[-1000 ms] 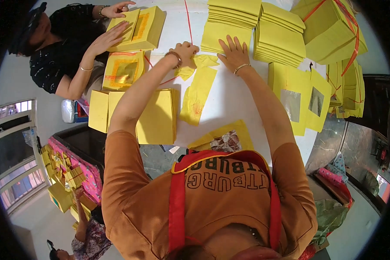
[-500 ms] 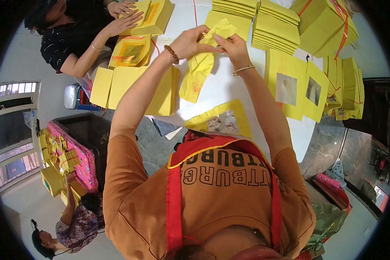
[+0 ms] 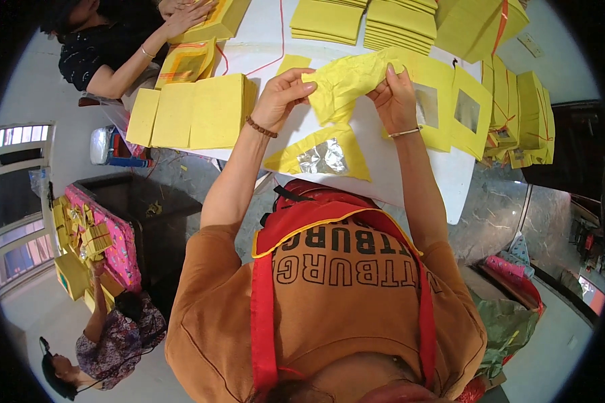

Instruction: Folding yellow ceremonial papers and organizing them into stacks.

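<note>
Between my two hands a crumpled yellow paper sheet [image 3: 351, 82] is stretched out above the white table [image 3: 417, 178]. My left hand [image 3: 284, 99] pinches its left end between thumb and fingers. At the other end, my right hand [image 3: 395, 102] grips the upper right edge, thumb on top. The sheet's lower part hangs down in creases. Below it, close to the table's near edge, lies a yellow sheet with a shiny silver foil patch [image 3: 324, 157], partly covered by the hanging paper.
Folded yellow paper stacks [image 3: 400, 27] stand at the far side, with a yellow paper block [image 3: 215, 111] at left. Flat sheets with grey squares [image 3: 465, 113] lie right, beside red-tied bundles [image 3: 534, 117]. A co-worker's hands [image 3: 188, 19] rest on paper at far left; another person sits lower left.
My hands have moved apart and slightly nearer to me, spreading the yellow sheet sideways where it had been bunched and hanging. The view has shifted a little.
</note>
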`<control>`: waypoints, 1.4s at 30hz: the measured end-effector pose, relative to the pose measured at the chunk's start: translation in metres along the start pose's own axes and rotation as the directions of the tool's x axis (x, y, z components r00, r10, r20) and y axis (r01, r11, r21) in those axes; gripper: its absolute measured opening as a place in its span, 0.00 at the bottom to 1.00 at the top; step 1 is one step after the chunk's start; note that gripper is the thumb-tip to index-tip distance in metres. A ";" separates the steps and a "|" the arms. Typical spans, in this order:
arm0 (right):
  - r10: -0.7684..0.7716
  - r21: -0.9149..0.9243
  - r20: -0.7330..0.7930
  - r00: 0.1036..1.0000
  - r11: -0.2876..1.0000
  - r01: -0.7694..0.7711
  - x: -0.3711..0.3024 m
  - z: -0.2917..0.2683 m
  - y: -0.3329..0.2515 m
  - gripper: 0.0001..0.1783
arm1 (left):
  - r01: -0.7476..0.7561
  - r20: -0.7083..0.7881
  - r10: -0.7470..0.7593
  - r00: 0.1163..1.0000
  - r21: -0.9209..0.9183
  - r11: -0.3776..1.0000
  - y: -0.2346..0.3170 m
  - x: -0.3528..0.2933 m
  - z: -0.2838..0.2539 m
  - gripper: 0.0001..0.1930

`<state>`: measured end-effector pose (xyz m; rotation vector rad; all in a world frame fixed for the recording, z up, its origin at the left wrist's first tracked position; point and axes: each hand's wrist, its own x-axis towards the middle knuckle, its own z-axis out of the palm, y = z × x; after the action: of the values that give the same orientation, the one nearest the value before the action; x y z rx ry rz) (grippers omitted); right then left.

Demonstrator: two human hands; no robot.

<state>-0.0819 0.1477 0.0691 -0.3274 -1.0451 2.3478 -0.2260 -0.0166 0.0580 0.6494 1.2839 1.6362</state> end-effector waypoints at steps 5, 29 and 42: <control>-0.012 0.080 -0.020 1.000 0.997 0.013 -0.019 -0.012 -0.014 0.14 | -0.231 0.063 0.230 0.971 0.024 0.973 -0.005 -0.011 0.043 0.03; 0.337 -0.575 0.101 0.936 0.788 -0.222 -0.037 -0.070 -0.027 0.13 | -0.282 -0.438 0.315 0.842 0.141 0.949 -0.046 -0.087 0.018 0.06; 0.295 -0.744 0.649 0.702 0.441 0.502 0.048 -0.082 0.004 0.11 | -0.109 0.036 0.688 0.725 0.992 0.063 -0.076 -0.123 -0.001 0.13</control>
<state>-0.0876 0.2232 0.0112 0.3740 -2.6227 1.4756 -0.1478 -0.1249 0.0029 1.6297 2.8229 1.1580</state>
